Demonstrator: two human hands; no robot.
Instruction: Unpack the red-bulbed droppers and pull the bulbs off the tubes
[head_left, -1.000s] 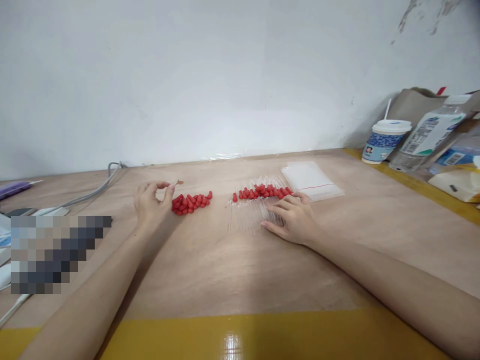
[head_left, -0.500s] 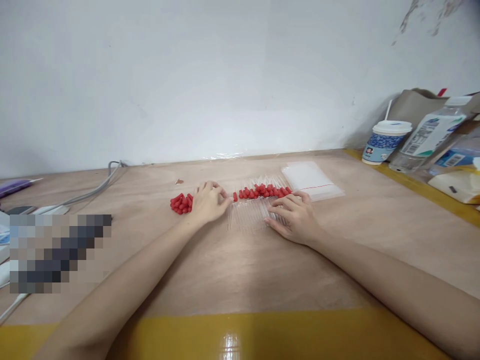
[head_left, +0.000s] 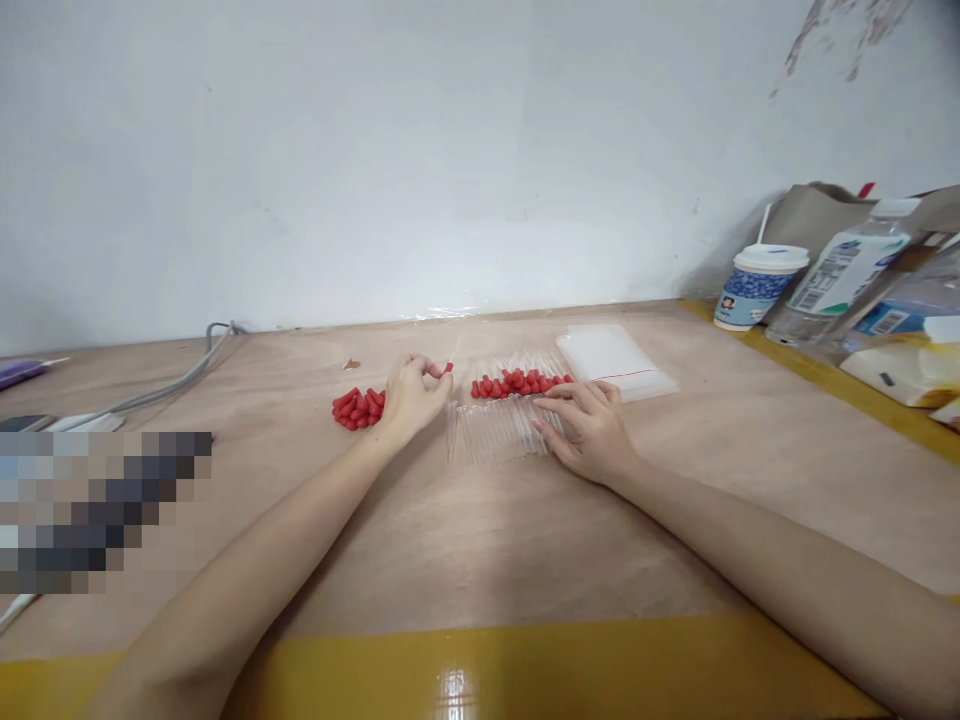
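My left hand [head_left: 413, 398] is closed in a pinch, thumb and forefinger on a small red rubber bulb [head_left: 448, 369]. A thin clear tube seems to run up from it. Left of that hand lies a pile of loose red rubber bulbs [head_left: 355, 410], partly hidden behind it. My right hand [head_left: 589, 430] rests with fingers apart over the right end of a row of thin clear tubes [head_left: 495, 432]. Along the tubes' far ends sits a cluster of red bulbs [head_left: 519, 382], with more thin pale tubes [head_left: 541, 361] pointing toward the wall.
A stack of clear plastic bags [head_left: 607, 355] lies behind my right hand. At the right are a paper cup with a straw [head_left: 757, 290] and a leaning plastic bottle [head_left: 847, 265]. A grey cable [head_left: 180, 380] crosses the left side, near a purple packet [head_left: 21, 373].
My left hand has lifted a little and drawn a red bulb away from the left end of the row. The right hand stays over the tubes. The view has shifted slightly.
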